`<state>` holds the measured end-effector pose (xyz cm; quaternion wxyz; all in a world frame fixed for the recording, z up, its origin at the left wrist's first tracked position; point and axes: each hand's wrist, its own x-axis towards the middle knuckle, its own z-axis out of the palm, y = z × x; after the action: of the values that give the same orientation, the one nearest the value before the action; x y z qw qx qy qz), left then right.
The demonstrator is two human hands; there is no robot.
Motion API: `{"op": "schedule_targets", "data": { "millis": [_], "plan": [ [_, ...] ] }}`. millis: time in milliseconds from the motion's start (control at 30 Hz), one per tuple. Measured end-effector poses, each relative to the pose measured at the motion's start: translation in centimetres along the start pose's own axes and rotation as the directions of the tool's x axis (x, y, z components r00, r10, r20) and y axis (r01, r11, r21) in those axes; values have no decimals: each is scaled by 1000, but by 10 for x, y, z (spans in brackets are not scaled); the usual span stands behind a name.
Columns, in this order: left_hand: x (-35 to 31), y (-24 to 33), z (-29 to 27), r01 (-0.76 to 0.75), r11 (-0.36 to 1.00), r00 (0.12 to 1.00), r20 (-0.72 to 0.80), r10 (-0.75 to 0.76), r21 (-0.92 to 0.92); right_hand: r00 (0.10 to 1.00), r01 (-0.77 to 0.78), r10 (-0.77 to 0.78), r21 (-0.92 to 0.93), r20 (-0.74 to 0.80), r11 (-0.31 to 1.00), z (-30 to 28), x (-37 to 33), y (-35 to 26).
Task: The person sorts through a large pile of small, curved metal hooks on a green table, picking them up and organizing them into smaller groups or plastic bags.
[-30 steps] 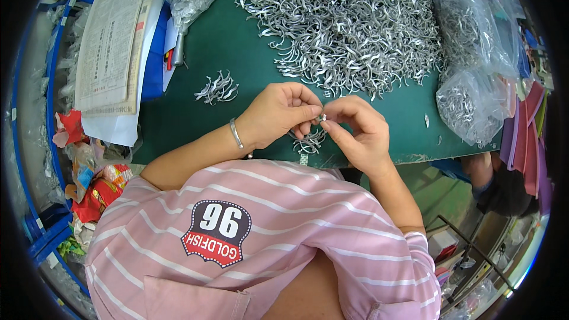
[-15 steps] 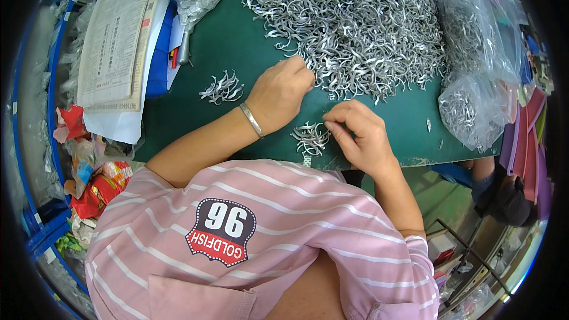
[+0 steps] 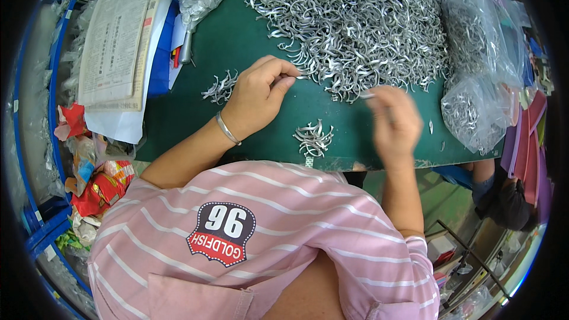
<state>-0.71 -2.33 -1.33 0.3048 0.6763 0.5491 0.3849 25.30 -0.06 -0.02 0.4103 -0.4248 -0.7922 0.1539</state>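
My left hand (image 3: 255, 96), with a metal bangle on its wrist, pinches a small curved metal piece (image 3: 303, 77) at the near left edge of a large heap of such pieces (image 3: 355, 29). Blurred by motion, my right hand (image 3: 396, 120) is near the heap's front edge, and a pale metal piece (image 3: 367, 95) shows at its fingertips. A small pile of curved metal pieces (image 3: 313, 138) lies close to the table's near edge, between my hands. Another small pile (image 3: 219, 88) sits left of my left hand, partly behind it.
The green table (image 3: 237, 18) carries a clear plastic bag of metal pieces (image 3: 468, 112) at the right. Newspaper (image 3: 112, 41) and a blue tray (image 3: 160, 65) stand at the left, beside a blue rack (image 3: 56, 59). Another person (image 3: 507, 204) is partly visible at the far right.
My left hand has shifted left and turned, so its pinch now shows. My right hand has moved right and away from the small near pile, toward the heap's front edge.
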Motion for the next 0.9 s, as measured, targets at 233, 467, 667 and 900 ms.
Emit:
{"op": "schedule_targets", "data": {
  "millis": [233, 467, 667, 900],
  "plan": [
    [10, -2, -2, -120, 961, 993, 22, 118, 250, 812, -499, 166, -518, -560, 695, -154, -24, 114],
    [13, -2, 14, -199, 931, 980, 48, 194, 307, 935, -254, 30, -610, -353, 751, -108, -11, 89],
    [19, -5, 18, -210, 938, 977, 94, 191, 275, 995, -93, 88, -146, -42, 985, -8, 14, 11],
    [12, 0, 11, -197, 970, 974, 143, 177, 139, 960, 145, -151, 46, 235, 988, 40, 24, -20]
  ]
}}
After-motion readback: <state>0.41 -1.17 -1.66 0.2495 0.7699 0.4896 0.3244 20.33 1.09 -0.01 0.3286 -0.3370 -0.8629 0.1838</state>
